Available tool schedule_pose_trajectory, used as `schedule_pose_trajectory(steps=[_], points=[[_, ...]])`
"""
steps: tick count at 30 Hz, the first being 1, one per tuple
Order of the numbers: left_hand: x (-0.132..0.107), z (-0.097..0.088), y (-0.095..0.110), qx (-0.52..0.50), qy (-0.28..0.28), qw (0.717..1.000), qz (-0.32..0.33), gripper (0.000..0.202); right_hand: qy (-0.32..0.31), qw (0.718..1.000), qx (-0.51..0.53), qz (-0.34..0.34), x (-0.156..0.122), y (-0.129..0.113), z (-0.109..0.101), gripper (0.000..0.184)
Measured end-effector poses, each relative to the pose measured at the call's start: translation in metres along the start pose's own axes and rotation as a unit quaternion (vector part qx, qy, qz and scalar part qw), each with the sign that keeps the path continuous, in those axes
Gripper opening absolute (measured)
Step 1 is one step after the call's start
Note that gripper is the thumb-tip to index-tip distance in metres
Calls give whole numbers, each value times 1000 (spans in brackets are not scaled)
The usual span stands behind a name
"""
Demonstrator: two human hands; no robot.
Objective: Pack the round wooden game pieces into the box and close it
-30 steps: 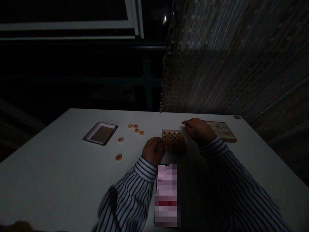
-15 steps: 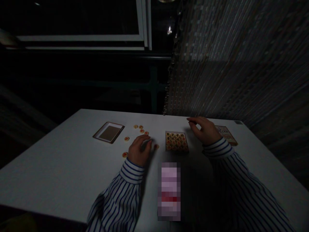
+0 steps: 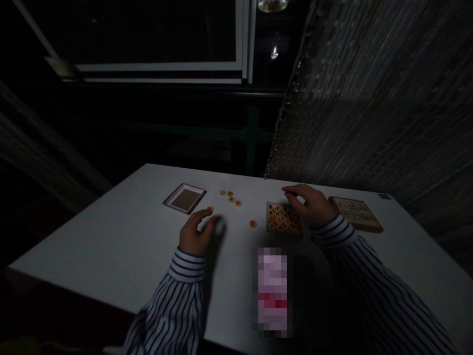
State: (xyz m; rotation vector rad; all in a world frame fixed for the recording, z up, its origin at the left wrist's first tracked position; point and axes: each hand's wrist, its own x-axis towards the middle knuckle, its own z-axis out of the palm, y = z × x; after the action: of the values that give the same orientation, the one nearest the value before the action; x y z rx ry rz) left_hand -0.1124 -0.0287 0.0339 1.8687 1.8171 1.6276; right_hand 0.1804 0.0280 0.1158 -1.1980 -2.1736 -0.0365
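Note:
My left hand [image 3: 195, 234] hovers over the left-middle of the white table, thumb and fingers apart, its fingertips beside a round xiangqi piece [image 3: 210, 209] with which contact is unclear. Four-sided and shallow, a box [image 3: 267, 228] holds rows of round pieces with red and black characters. Over the box's far right corner is my right hand [image 3: 308, 202], thumb and index tips pinched together; anything between them is too small to make out. A single red-marked piece [image 3: 253, 224] lies left of the box, and several more pieces [image 3: 231, 199] lie farther back.
A shallow open tray or lid [image 3: 167, 202] lies at the back left. To the right rests a flat printed box [image 3: 356, 214]. A pixelated pink object [image 3: 272, 283] is near the front. Beaded strings [image 3: 332, 123] hang behind the table's right side.
The view has turned left, shifting the table rightward. My left hand has moved left, away from the piece near the box. My right hand has come leftward over the box's corner.

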Motion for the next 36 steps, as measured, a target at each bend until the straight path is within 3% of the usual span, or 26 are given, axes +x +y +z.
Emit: schedule_pose_trajectory(steps=[10,21,29,36], points=[[-6,-16,-26,57,10,997,-43,26,-69,996,45,-24,13,-27,27,27],[-15,-5,-54,90,-30,995,-23,34,-112,990,76,-32,30,-47,44,27],[-31,9,-79,127,-70,988,60,36,-161,980,69,-98,30,-71,92,28],[-36,11,-89,131,-80,986,67,33,-231,965,18,-122,20,-93,119,30]])
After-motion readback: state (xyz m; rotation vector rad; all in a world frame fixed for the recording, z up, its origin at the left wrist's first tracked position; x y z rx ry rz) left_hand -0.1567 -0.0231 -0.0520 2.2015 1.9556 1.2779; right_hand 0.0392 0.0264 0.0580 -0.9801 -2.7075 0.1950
